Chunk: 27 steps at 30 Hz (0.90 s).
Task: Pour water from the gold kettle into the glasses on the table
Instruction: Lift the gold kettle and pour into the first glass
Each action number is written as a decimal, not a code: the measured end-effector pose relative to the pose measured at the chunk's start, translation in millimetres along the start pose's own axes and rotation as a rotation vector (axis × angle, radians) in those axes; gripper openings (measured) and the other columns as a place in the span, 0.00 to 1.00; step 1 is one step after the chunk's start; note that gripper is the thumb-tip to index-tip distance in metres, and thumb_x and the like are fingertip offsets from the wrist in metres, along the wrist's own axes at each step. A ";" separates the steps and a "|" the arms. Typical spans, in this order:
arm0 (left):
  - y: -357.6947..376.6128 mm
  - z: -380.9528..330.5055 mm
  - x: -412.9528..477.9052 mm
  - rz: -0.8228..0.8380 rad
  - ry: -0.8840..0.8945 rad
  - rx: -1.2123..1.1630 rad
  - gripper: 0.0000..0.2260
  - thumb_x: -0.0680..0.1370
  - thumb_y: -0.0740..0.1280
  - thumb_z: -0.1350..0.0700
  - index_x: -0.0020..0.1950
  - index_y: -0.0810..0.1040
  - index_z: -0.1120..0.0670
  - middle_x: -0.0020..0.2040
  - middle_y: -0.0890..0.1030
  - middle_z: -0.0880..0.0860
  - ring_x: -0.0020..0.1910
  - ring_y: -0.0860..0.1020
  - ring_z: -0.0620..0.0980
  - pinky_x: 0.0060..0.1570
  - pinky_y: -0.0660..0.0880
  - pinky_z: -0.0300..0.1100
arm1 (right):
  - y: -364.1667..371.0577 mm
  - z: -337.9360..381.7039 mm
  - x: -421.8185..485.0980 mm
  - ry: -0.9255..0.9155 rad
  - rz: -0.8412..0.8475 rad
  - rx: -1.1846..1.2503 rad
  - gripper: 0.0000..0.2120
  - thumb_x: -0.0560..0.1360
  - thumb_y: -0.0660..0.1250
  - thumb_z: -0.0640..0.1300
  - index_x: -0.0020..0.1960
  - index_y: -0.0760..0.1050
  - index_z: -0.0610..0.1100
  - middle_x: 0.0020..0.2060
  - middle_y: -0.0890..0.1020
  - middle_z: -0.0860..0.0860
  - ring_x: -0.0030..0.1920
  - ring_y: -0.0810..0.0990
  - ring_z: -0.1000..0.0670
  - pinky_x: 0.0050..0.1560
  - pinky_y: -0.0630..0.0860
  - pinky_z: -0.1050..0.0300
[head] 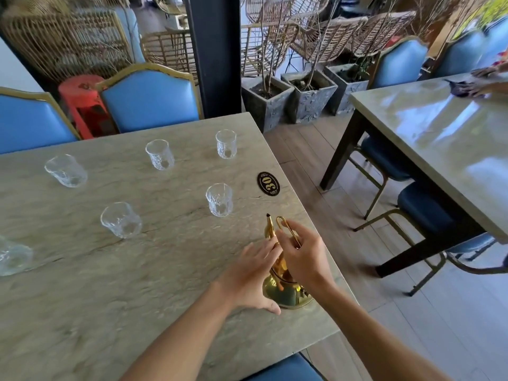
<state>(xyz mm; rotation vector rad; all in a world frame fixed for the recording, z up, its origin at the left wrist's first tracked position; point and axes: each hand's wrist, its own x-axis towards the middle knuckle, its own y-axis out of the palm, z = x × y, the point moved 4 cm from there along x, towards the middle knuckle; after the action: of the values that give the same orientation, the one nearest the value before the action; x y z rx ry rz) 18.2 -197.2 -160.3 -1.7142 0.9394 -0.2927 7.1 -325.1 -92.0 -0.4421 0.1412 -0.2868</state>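
Observation:
The gold kettle (pixel 286 294) stands near the right edge of the stone table (pixel 110 284), its thin spout pointing up toward the glasses. My right hand (pixel 303 255) grips the kettle's looped handle from above. My left hand (pixel 251 276) lies flat against the kettle's left side, fingers straight. Several clear cut glasses stand upright on the table: the nearest glass (pixel 219 199) just beyond the spout, a glass (pixel 226 143) at the far right, a glass (pixel 160 154) behind the middle, and more to the left. All look empty.
A black oval number plate (pixel 268 183) lies near the table's right edge. Blue chairs (pixel 149 99) line the far side. A second table (pixel 439 149) stands to the right across a wooden floor aisle, with another person's hands at its far end. Stone planters (pixel 266 103) stand behind.

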 end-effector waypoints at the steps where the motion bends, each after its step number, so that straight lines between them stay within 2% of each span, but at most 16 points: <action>1: 1.2 1.9 -0.4 -0.015 0.001 -0.004 0.63 0.67 0.78 0.31 0.85 0.41 0.54 0.86 0.41 0.52 0.85 0.43 0.52 0.83 0.44 0.53 | 0.3 4.3 1.6 -0.021 0.014 -0.018 0.11 0.79 0.67 0.48 0.59 0.81 0.51 0.41 0.85 0.57 0.42 0.84 0.53 0.40 0.80 0.58; 4: 1.8 8.8 -1.1 -0.038 -0.036 -0.055 0.66 0.65 0.79 0.31 0.85 0.38 0.51 0.86 0.39 0.50 0.85 0.41 0.49 0.83 0.42 0.49 | 2.2 23.3 11.6 -0.078 0.074 -0.092 0.12 0.80 0.64 0.48 0.61 0.81 0.50 0.44 0.86 0.54 0.43 0.84 0.53 0.39 0.81 0.59; 6: -4.8 11.5 -2.0 -0.094 -0.051 -0.078 0.67 0.64 0.79 0.31 0.85 0.38 0.51 0.86 0.39 0.50 0.85 0.42 0.49 0.83 0.42 0.49 | 4.1 37.4 17.9 -0.106 0.123 -0.104 0.14 0.80 0.64 0.50 0.64 0.80 0.49 0.46 0.86 0.55 0.41 0.84 0.58 0.40 0.81 0.61; 10: -20.5 21.7 -3.5 -0.157 -0.069 -0.089 0.69 0.60 0.80 0.29 0.85 0.40 0.53 0.86 0.42 0.50 0.85 0.45 0.49 0.83 0.44 0.52 | 10.7 60.0 28.3 -0.162 0.187 -0.104 0.14 0.80 0.64 0.51 0.63 0.80 0.49 0.47 0.86 0.57 0.48 0.83 0.58 0.48 0.81 0.60; 12: -25.6 29.1 -4.0 -0.174 -0.077 -0.085 0.72 0.57 0.81 0.29 0.85 0.40 0.53 0.86 0.41 0.50 0.85 0.45 0.49 0.83 0.47 0.53 | 15.8 67.2 35.6 -0.159 0.204 -0.104 0.14 0.80 0.65 0.50 0.64 0.79 0.49 0.42 0.85 0.59 0.40 0.82 0.64 0.43 0.80 0.64; 14: -30.8 36.7 -5.2 -0.172 -0.091 -0.102 0.73 0.57 0.83 0.31 0.85 0.39 0.53 0.85 0.38 0.49 0.85 0.43 0.49 0.83 0.47 0.52 | 23.0 75.4 42.3 -0.149 0.234 -0.125 0.15 0.80 0.64 0.50 0.66 0.78 0.49 0.32 0.82 0.60 0.25 0.75 0.63 0.30 0.74 0.67; 15: -33.1 41.3 -5.4 -0.171 -0.097 -0.110 0.73 0.57 0.83 0.32 0.85 0.38 0.53 0.85 0.37 0.49 0.85 0.43 0.49 0.83 0.47 0.51 | 27.1 80.1 45.8 -0.155 0.251 -0.143 0.16 0.80 0.64 0.50 0.66 0.78 0.49 0.31 0.82 0.58 0.24 0.74 0.61 0.27 0.73 0.66; 18: -40.9 53.4 -4.3 -0.159 -0.112 -0.117 0.73 0.57 0.85 0.36 0.85 0.37 0.53 0.86 0.39 0.51 0.85 0.46 0.50 0.83 0.50 0.49 | 39.3 93.4 58.2 -0.193 0.277 -0.218 0.15 0.80 0.63 0.51 0.64 0.79 0.49 0.48 0.86 0.51 0.38 0.82 0.57 0.39 0.77 0.61; 19: -43.2 56.8 -3.5 -0.157 -0.118 -0.121 0.74 0.57 0.86 0.36 0.85 0.37 0.53 0.86 0.41 0.51 0.84 0.49 0.51 0.82 0.52 0.48 | 43.5 96.3 62.7 -0.186 0.289 -0.227 0.15 0.81 0.63 0.51 0.65 0.79 0.49 0.50 0.86 0.52 0.37 0.80 0.59 0.38 0.75 0.63; 20: -45.5 59.7 -2.7 -0.155 -0.125 -0.121 0.74 0.57 0.86 0.37 0.85 0.37 0.53 0.86 0.42 0.51 0.84 0.52 0.53 0.82 0.54 0.48 | 47.7 97.9 67.1 -0.171 0.305 -0.227 0.15 0.81 0.63 0.51 0.65 0.79 0.49 0.47 0.86 0.55 0.32 0.76 0.62 0.35 0.72 0.65; 21: -47.5 61.7 -2.2 -0.153 -0.130 -0.117 0.73 0.57 0.86 0.37 0.85 0.38 0.53 0.85 0.44 0.51 0.83 0.55 0.55 0.81 0.56 0.48 | 51.3 99.2 71.1 -0.158 0.323 -0.225 0.15 0.81 0.63 0.50 0.65 0.79 0.49 0.39 0.85 0.58 0.26 0.73 0.64 0.31 0.68 0.67; 23: -51.0 64.8 -2.0 -0.147 -0.140 -0.121 0.72 0.58 0.86 0.38 0.85 0.39 0.54 0.85 0.46 0.52 0.80 0.60 0.56 0.79 0.60 0.48 | 57.4 100.1 79.0 -0.143 0.344 -0.230 0.14 0.81 0.62 0.49 0.62 0.81 0.47 0.23 0.76 0.61 0.19 0.68 0.63 0.24 0.63 0.70; 25: -54.3 67.3 -1.3 -0.146 -0.142 -0.135 0.71 0.59 0.86 0.38 0.85 0.39 0.55 0.84 0.47 0.52 0.79 0.62 0.56 0.77 0.61 0.47 | 62.6 101.2 85.6 -0.143 0.353 -0.244 0.14 0.81 0.63 0.49 0.59 0.82 0.45 0.20 0.71 0.59 0.17 0.66 0.61 0.23 0.62 0.68; 27: -56.2 70.6 0.8 -0.138 -0.152 -0.155 0.71 0.59 0.86 0.39 0.85 0.40 0.54 0.85 0.47 0.52 0.80 0.61 0.56 0.77 0.61 0.46 | 67.7 103.4 92.1 -0.147 0.353 -0.267 0.15 0.81 0.63 0.49 0.57 0.82 0.42 0.21 0.70 0.57 0.17 0.65 0.60 0.24 0.63 0.64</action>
<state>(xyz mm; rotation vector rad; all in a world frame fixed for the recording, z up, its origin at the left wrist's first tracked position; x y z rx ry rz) 86.8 -143.9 -135.9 -1.9197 0.7500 -0.1807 131.3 -253.0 -35.9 -0.6905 0.1114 0.1144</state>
